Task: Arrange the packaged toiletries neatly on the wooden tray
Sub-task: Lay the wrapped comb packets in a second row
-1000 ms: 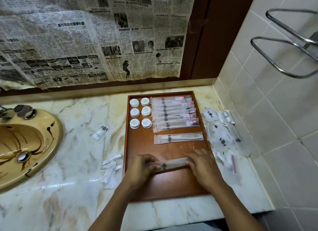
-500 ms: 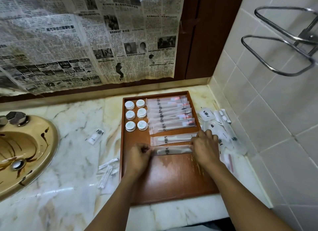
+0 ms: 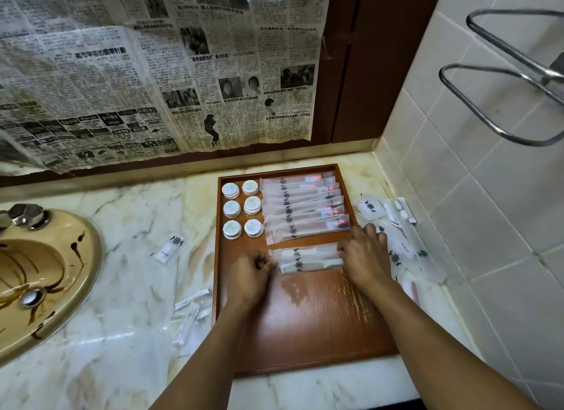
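A wooden tray [image 3: 308, 324] lies on the marble counter. At its far left stand several white round tubs [image 3: 242, 209], and beside them lies a stack of long frosted packets [image 3: 305, 208]. Nearer me lie two long packets side by side; the nearer packet [image 3: 306, 264] is pinched at its left end by my left hand [image 3: 248, 275] and at its right end by my right hand [image 3: 364, 257]. It lies flat against the packet beyond it [image 3: 302, 251].
Loose frosted packets [image 3: 396, 248] lie heaped between the tray and the tiled wall on the right. A small sachet [image 3: 169, 248] and cotton swab packs [image 3: 189, 315] lie left of the tray. A beige sink [image 3: 39, 275] sits at far left; a metal rack [image 3: 503, 83] juts from the wall.
Both hands carried the long packet from the tray's near middle away from me and set it next to the other long packet.
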Action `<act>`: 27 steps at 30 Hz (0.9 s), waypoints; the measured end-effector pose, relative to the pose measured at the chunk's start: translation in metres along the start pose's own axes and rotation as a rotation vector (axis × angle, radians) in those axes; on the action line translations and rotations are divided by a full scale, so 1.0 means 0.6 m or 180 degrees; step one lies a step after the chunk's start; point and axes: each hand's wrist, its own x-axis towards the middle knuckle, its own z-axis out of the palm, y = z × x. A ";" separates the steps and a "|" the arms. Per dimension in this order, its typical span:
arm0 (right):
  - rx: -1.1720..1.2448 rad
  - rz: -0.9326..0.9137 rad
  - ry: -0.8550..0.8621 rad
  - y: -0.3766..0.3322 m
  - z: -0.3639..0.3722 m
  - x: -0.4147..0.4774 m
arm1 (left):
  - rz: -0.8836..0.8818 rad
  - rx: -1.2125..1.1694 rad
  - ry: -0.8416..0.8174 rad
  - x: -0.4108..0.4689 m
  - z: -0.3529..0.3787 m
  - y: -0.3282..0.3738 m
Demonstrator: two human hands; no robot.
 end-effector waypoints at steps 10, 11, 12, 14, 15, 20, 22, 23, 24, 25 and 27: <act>0.0174 -0.0153 -0.0005 0.008 0.017 0.015 | 0.0181 0.0248 -0.0027 0.017 0.003 -0.009; 0.0183 -0.0148 -0.0008 0.009 0.017 0.016 | 0.0206 0.0283 -0.0039 0.017 0.003 -0.008; 0.0185 -0.0139 -0.0009 0.009 0.018 0.016 | 0.0203 0.0297 -0.0047 0.017 0.003 -0.008; 0.0171 -0.0121 -0.0001 0.009 0.019 0.017 | 0.0155 0.0292 -0.0057 0.018 0.002 -0.007; 0.0163 -0.0114 0.0002 0.010 0.019 0.017 | 0.0133 0.0294 -0.0067 0.018 0.002 -0.007; 0.0145 -0.0103 0.0004 0.011 0.022 0.015 | 0.0186 0.0312 -0.0050 0.012 0.002 -0.004; 0.0166 -0.0114 0.0037 0.011 0.022 0.014 | 0.0237 0.0376 -0.0029 0.009 0.002 -0.004; 0.0178 -0.0117 0.0052 0.011 0.021 0.014 | 0.0244 0.0398 -0.0029 0.008 0.002 -0.004; 0.0193 -0.0120 0.0060 0.011 0.021 0.014 | 0.0240 0.0405 -0.0032 0.008 0.002 -0.003; 0.0202 -0.0125 0.0066 0.011 0.021 0.015 | 0.0230 0.0410 -0.0040 0.008 0.001 -0.002; 0.0197 -0.0122 0.0070 0.011 0.021 0.014 | 0.0220 0.0441 -0.0054 0.008 0.001 0.000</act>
